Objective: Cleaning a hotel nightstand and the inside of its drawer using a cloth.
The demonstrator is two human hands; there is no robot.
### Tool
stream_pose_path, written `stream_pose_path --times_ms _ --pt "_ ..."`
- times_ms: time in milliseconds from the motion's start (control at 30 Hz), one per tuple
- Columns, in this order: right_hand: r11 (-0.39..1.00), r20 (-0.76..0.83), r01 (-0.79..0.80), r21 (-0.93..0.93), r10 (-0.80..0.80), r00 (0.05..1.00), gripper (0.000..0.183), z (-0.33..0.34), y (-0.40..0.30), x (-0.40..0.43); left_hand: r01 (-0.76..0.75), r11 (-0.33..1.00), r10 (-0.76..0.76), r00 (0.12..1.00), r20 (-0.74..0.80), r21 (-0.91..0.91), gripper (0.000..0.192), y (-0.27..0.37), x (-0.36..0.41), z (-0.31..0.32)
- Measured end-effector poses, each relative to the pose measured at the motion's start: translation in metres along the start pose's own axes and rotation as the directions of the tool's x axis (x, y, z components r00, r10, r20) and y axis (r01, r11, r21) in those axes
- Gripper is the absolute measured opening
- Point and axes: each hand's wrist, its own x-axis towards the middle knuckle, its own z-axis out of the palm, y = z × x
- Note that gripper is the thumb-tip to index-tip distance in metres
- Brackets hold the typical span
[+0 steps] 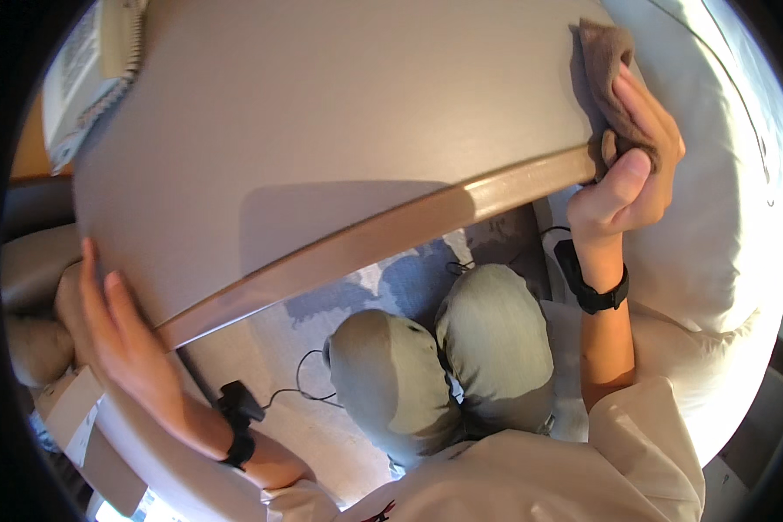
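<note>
A brown cloth [610, 81] is held in my right hand [639, 163], pressed over the right-hand corner of a light tabletop [339, 91]. The thumb of that hand lies near the end of the table's brown edge band [378, 228]. At the left corner of the same tabletop, my left hand [124, 339] rests along the side with its fingers extended and apart, holding nothing. Both wrists wear black bands with small dark devices. A shadow falls across the front part of the surface.
A corded telephone [91, 78] stands at the tabletop's far left, with its coiled cord. White padded bedding [685, 196] lies along the right. Below the table edge are the person's knees [430, 365], a patterned carpet [378, 280] and a thin black cable [300, 391].
</note>
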Motion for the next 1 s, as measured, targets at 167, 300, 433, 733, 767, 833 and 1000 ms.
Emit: stream_pose_path --times_ms 167,300,433,733,767,833,1000 --pt "0.995 -0.02 -0.013 0.095 0.015 1.0 0.051 -0.004 0.005 0.001 -0.132 0.989 0.135 0.989 0.061 -0.062 0.052 -0.026 0.012 -0.004" --pt "0.997 -0.016 -0.025 -0.07 0.024 1.0 0.051 -0.017 -0.001 -0.003 -0.086 0.996 0.086 0.994 0.065 -0.011 0.059 -0.027 0.006 0.003" --pt "0.667 0.233 -0.313 0.676 0.21 0.95 0.046 -0.049 0.005 0.002 -0.14 0.99 0.141 0.989 0.053 -0.01 0.062 -0.041 0.006 0.011" --pt "0.67 -0.174 -0.477 0.568 0.665 0.727 0.034 -0.043 0.028 -0.002 -0.148 0.984 0.152 0.988 0.04 -0.094 0.059 -0.048 0.007 0.01" --pt "0.542 -0.017 -0.567 0.62 0.732 0.681 0.034 -0.042 0.019 -0.007 -0.156 0.984 0.158 0.987 0.025 -0.089 0.059 -0.052 0.009 0.005" --pt "0.623 -0.086 -0.538 0.568 0.696 0.713 0.031 -0.027 0.016 -0.019 -0.201 0.96 0.21 0.977 0.025 -0.197 0.056 -0.057 0.01 0.001" --pt "0.753 -0.316 -0.383 0.535 0.599 0.736 0.048 0.002 -0.01 -0.013 -0.196 0.957 0.195 0.98 -0.025 -0.213 0.055 -0.061 0.0 0.009"
